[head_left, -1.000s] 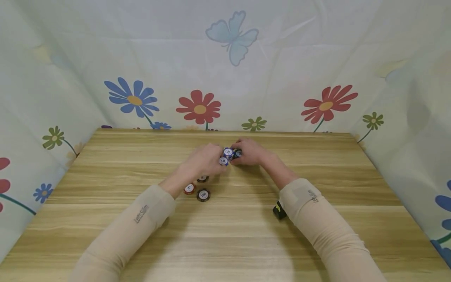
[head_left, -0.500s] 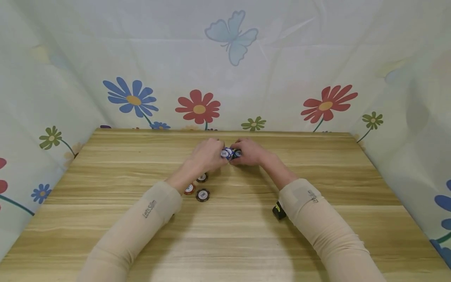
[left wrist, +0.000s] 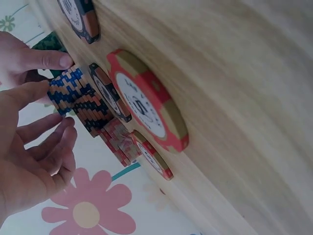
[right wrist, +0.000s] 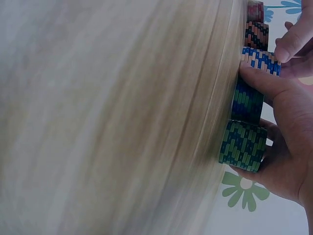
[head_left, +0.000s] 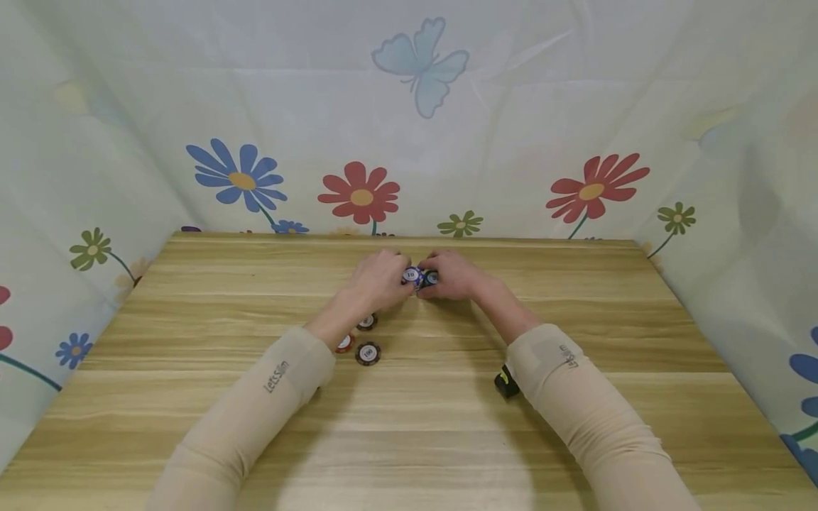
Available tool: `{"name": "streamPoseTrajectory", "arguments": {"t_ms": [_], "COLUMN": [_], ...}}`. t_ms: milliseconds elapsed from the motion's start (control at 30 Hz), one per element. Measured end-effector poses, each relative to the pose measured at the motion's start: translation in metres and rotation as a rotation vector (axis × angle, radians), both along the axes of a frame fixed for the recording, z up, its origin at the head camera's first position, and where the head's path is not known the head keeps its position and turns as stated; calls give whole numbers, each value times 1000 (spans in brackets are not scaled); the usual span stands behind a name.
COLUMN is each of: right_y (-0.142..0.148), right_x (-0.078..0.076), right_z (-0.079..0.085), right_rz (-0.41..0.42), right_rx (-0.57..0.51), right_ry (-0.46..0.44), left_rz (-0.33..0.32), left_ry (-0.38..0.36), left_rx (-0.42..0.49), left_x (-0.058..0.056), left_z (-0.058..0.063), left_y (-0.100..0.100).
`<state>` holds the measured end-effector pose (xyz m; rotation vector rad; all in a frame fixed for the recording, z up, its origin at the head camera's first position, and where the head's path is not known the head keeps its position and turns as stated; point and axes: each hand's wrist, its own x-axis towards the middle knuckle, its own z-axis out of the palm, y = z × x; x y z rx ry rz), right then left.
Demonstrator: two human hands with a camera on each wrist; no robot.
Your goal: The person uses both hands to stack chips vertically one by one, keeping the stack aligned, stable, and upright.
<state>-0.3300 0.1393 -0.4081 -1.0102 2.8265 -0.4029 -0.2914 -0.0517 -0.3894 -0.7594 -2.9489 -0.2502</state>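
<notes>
At the back of the table, several stacks of poker chips stand in a row. My left hand [head_left: 380, 279] pinches a blue chip [head_left: 411, 275] marked 10 at the top of the blue stack [left wrist: 71, 88]. From the other side, my right hand [head_left: 452, 275] holds the row between thumb and fingers, its thumb along the blue stack in the right wrist view. Under that palm are a dark blue-green stack [right wrist: 247, 101] and a green stack [right wrist: 243, 146]. Left of the blue one come a black-and-orange stack [left wrist: 92, 111] and a red stack [left wrist: 117, 142].
Loose chips lie flat nearer me: a black 100 chip [head_left: 368, 353], another black chip [head_left: 367, 321] and a red chip [head_left: 345, 343] partly behind my left wrist. Beside my right cuff lies a small black object [head_left: 507, 383] with a yellow-green mark. A flowered curtain [head_left: 498, 142] rises behind the table.
My left hand has shifted slightly right and away from me, bringing the blue 10 chip from the stack's front left side onto its top. My right hand has stayed put.
</notes>
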Motion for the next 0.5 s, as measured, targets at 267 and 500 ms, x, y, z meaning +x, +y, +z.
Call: {"name": "streamPoseTrajectory", "arguments": {"t_ms": [267, 500], "right_y": [0, 0], "right_x": [0, 0], "right_z": [1, 1], "right_rz": [8, 4], "right_rx": [2, 6], "right_ry": [10, 6], "left_rz": [-4, -13], "left_ry": [-29, -26], "left_rx": [21, 47], "left_x": [0, -3], "left_z": [1, 1], "left_y": [-3, -3]}}
